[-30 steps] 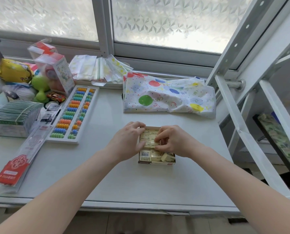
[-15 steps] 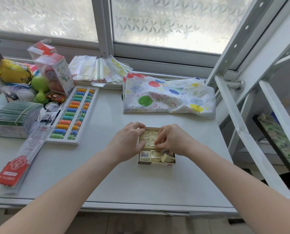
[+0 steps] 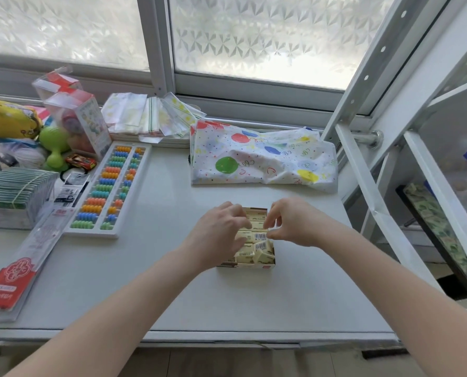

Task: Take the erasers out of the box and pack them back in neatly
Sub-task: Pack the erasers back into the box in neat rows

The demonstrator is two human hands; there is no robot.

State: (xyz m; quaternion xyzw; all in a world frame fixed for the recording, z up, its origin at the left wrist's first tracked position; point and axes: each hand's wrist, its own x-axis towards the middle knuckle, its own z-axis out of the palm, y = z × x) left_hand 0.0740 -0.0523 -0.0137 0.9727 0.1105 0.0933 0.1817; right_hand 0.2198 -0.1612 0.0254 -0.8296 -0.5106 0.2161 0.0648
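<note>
A small open cardboard box (image 3: 254,265) sits on the white table, at the centre right. It holds several cream erasers in paper sleeves; those at the near end (image 3: 263,257) lie tilted and loose. My left hand (image 3: 218,235) covers the box's left side, with fingers and thumb closed on the left end of a barcode-labelled eraser (image 3: 254,236). My right hand (image 3: 295,224) pinches the right end of that same eraser. The left part of the box is hidden under my left hand.
A colourful bead abacus (image 3: 110,189) lies to the left, beside a long red-and-clear packet (image 3: 17,270) and a stack of green-edged packs (image 3: 12,191). A balloon-print bag (image 3: 262,159) lies behind the box. A white shelf frame (image 3: 376,208) borders the table's right side.
My left hand has slid from the box's left wall to over the erasers. My right hand has shifted toward the middle row, so the near tilted erasers now show.
</note>
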